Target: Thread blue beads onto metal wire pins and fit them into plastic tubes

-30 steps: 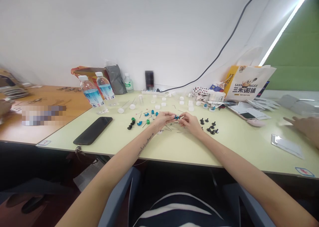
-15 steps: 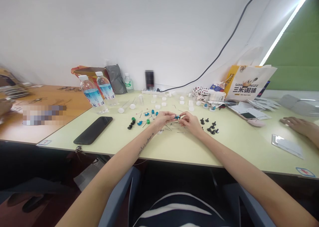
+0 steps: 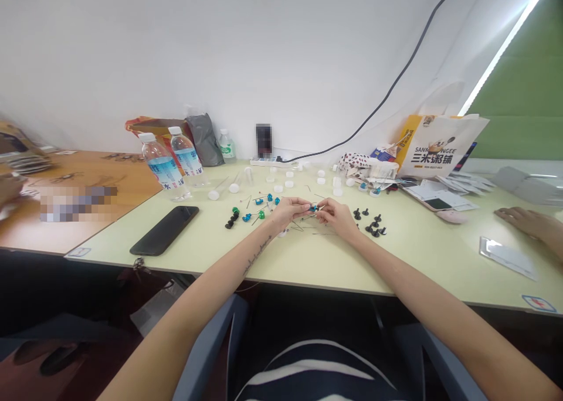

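Observation:
A small blue piece (image 3: 314, 208) is pinched between my two hands above the middle of the pale table (image 3: 325, 266). My left hand (image 3: 288, 211) is closed on its left side, fingertips together. From the right, my right hand (image 3: 333, 214) grips the same piece with thumb and fingers. Thin metal pins (image 3: 298, 227) lie beneath the hands. Loose blue pieces (image 3: 247, 217), green pieces (image 3: 261, 214) and black knobs (image 3: 229, 223) are scattered left of my left hand. Several black pieces with stems (image 3: 375, 225) stand or lie right of my right hand.
A black phone (image 3: 165, 231) and two water bottles (image 3: 163, 167) are at the left. White-capped clear tubes (image 3: 219, 189) lie behind. Towards the right are a paper bag (image 3: 433, 149), a clear packet (image 3: 506, 258) and another person's hand (image 3: 525, 222).
The blue piece appears slightly turned between my fingers, and my fingertips have shifted a little. Both my hands stay in nearly the same place.

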A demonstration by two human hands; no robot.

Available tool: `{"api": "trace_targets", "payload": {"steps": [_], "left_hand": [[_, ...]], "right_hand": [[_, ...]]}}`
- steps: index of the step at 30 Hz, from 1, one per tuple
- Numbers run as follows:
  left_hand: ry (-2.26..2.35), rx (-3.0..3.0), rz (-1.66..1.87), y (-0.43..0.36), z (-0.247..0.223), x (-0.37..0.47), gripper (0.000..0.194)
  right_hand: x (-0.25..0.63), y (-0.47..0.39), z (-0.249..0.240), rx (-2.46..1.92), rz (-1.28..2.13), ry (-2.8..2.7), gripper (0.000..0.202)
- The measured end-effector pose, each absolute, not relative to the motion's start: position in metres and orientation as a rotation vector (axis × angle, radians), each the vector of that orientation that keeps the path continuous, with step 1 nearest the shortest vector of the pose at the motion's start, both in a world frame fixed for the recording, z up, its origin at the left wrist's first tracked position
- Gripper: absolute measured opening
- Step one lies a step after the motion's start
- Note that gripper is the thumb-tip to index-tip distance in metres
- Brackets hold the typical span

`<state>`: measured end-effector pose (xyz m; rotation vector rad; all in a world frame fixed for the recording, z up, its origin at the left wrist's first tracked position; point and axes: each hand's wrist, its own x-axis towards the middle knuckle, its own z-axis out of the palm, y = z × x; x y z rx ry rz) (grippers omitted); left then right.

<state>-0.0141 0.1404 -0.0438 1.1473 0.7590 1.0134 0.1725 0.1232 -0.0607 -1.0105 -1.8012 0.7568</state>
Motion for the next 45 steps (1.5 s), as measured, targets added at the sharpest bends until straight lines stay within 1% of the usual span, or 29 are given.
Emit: {"api": "trace_targets", "payload": {"steps": [9,25,45], "left_hand": [[0.760,1.149,1.006,0.1404,-0.0438,-0.0141,0.022],[0.722,1.169,1.052,0.1414,-0.0448,-0.0142,0.023],[0.727,1.169,1.045,0.1412,-0.0454,-0.0140,0.022]], "right_hand": [[0.1727,0.1233,-0.0610,-1.009,0.758,-1.804,0.017],[0.1716,0.1231,-0.0601,-1.011,0.753,-1.799,0.022],[0.1722,0.1247,-0.0618,-1.006,0.763,-1.795,0.018]]}}
